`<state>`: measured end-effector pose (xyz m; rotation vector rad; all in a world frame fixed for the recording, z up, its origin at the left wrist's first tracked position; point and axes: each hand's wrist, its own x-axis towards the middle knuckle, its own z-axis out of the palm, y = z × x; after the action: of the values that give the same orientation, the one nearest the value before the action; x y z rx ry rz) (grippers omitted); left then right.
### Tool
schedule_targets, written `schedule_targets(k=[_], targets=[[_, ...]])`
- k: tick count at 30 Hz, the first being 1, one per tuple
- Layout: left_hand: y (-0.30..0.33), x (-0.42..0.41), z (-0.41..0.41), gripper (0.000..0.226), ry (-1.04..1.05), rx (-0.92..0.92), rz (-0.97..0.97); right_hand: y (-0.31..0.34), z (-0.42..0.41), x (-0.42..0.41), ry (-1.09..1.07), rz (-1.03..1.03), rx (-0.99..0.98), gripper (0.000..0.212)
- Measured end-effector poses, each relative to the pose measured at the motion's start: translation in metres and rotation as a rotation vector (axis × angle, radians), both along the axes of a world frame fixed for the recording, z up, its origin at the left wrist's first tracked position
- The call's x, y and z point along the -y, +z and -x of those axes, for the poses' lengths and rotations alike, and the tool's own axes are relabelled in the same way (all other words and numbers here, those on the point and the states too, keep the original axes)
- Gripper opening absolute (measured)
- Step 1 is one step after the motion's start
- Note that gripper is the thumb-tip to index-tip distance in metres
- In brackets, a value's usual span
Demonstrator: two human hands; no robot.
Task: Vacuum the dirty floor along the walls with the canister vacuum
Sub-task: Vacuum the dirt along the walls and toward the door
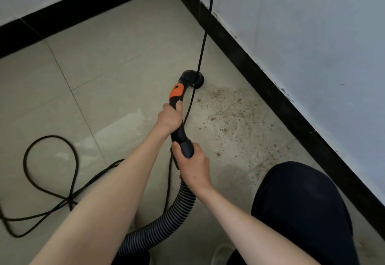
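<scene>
Left of the vacuum wand [179, 116], a black power cord [50, 181] lies looped on the tiled floor [104, 66]. Nearer the wand, the left hand [169, 116] grips its upper part just below the orange collar [176, 92], fingers curled round the tube with the thumb [179, 105] on top. Directly below on the wand, the right hand [192, 165] holds its lower black end, fingers wrapped round it where the ribbed hose [166, 219] joins and curves down toward the bottom edge. The wand's long axis runs from the hands up and away toward the corner of the room, and its round black nozzle [194, 80] points at the floor, resting beside the black baseboard [250, 64]. A thin black cable [205, 31] hangs across the nozzle from above. Right of the wand, brown dirt specks [229, 112] are scattered over the floor along the baseboard, and a dark-clothed knee [300, 208] shows farther right.
</scene>
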<state>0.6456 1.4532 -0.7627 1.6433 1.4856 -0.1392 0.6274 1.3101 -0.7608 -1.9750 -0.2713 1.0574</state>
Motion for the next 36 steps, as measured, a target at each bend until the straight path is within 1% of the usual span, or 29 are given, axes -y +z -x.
schedule_targets(k=[6, 12, 14, 18, 21, 24, 27, 30, 34, 36], targets=[[0.004, 0.017, -0.02, 0.054, -0.108, 0.01, 0.048, 0.009, -0.004, 0.012, -0.1, 0.012, 0.008, 0.032], [0.006, 0.014, -0.014, 0.054, -0.085, 0.01, 0.046, 0.013, -0.004, 0.009, -0.083, -0.008, -0.025, 0.034], [0.007, 0.009, -0.006, 0.055, -0.039, 0.008, 0.033, 0.015, -0.003, 0.005, -0.025, -0.02, -0.044, 0.032], [0.008, -0.011, 0.023, 0.056, 0.137, 0.011, 0.02, 0.021, -0.003, -0.01, 0.139, -0.043, -0.099, 0.031], [0.008, -0.023, 0.05, 0.058, 0.245, -0.015, 0.008, 0.026, 0.004, -0.02, 0.254, -0.052, -0.117, 0.034], [0.009, -0.021, 0.066, 0.059, 0.288, -0.021, 0.035, 0.03, 0.012, -0.017, 0.302, -0.026, -0.115, 0.041], [0.013, -0.008, 0.062, 0.058, 0.262, -0.024, 0.042, 0.033, 0.012, -0.003, 0.28, -0.019, -0.11, 0.036], [0.019, 0.009, 0.041, 0.057, 0.183, -0.03, 0.035, 0.036, 0.007, 0.011, 0.191, -0.022, -0.119, 0.027], [0.024, 0.03, 0.012, 0.056, 0.054, -0.047, 0.041, 0.035, 0.003, 0.027, 0.06, -0.009, -0.124, 0.031], [0.024, 0.033, 0.005, 0.055, 0.025, -0.048, 0.051, 0.036, -0.001, 0.03, 0.038, -0.016, -0.131, 0.031]])
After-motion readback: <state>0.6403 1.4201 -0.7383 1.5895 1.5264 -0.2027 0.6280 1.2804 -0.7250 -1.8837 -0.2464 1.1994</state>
